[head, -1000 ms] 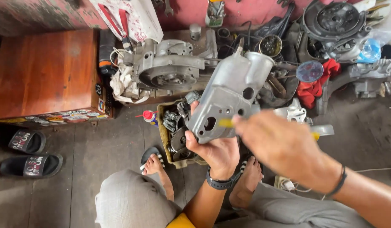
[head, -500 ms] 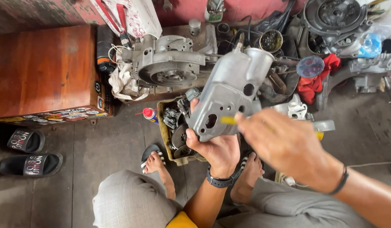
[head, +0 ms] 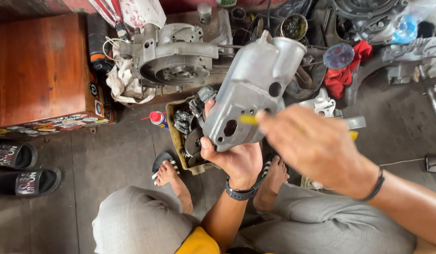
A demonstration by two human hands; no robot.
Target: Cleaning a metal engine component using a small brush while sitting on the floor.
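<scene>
We see the big wooden box (head: 37, 70) at far left, then the grey engine case (head: 173, 59) on the floor above. Our left hand (head: 234, 157) is clenched around the lower end of the silver casing (head: 253, 89), lifted over the low tray (head: 174, 136) of dark gears and sprockets. Our right hand (head: 317, 146) pinches a yellow-tipped tool (head: 248, 119) against the casing's face. A round tin (head: 293, 27) of dark contents sits behind.
</scene>
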